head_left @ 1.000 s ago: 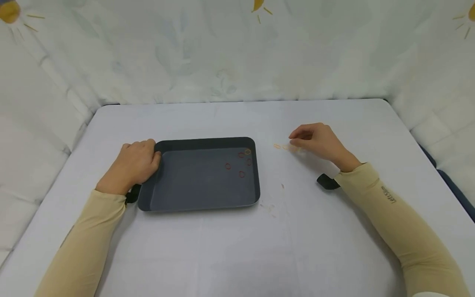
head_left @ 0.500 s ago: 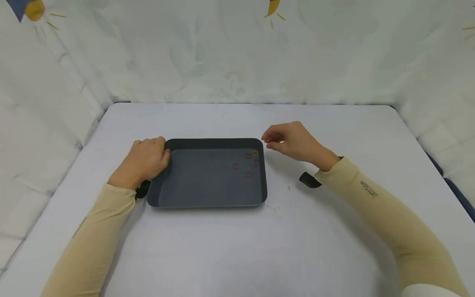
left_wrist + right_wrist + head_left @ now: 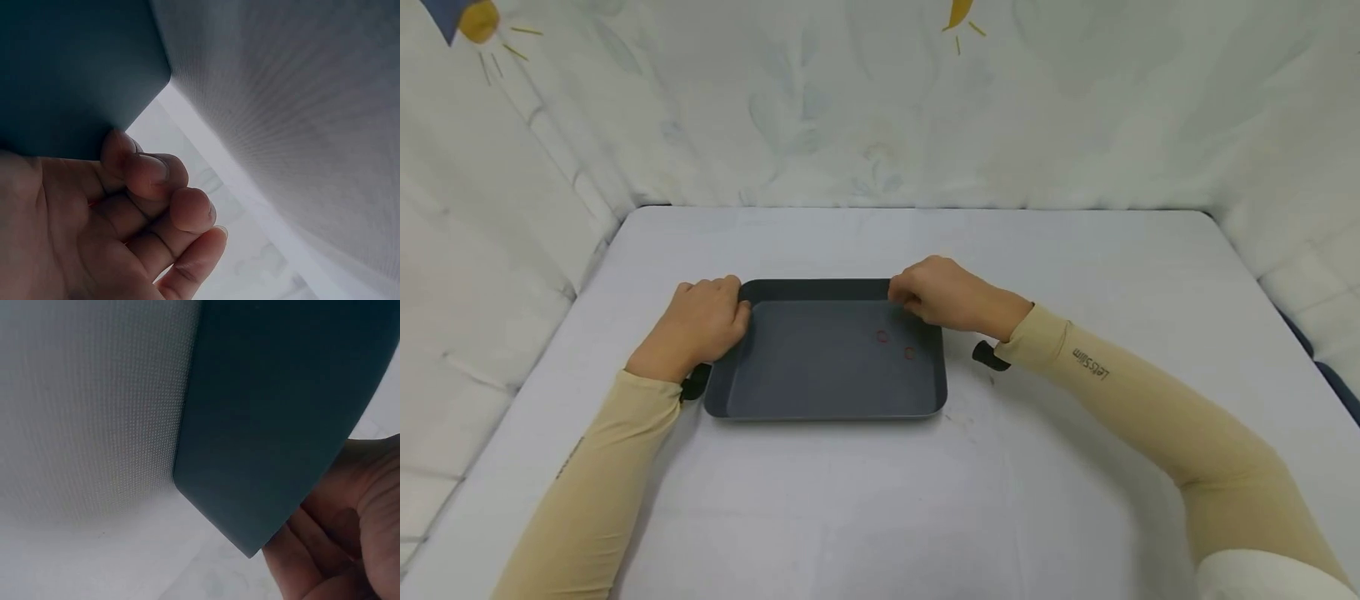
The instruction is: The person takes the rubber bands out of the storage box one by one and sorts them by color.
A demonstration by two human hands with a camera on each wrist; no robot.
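Observation:
A dark grey tray lies on the white table. My left hand grips its far left corner; in the left wrist view the curled fingers press against the tray's outer wall. My right hand is at the far right corner with its fingers curled over the rim. Whether it pinches anything is hidden. The right wrist view shows the tray's outer corner just above that hand's fingers. Two red rubber bands lie on the tray floor.
Padded white walls close in the table on the left, back and right. Black wrist straps sit by both cuffs. A few faint specks lie on the table off the tray's near right corner.
My right hand left the pale bands on the table to the tray's right and moved left over the tray's far right corner, where it now hides two red bands. The left hand has stayed put.

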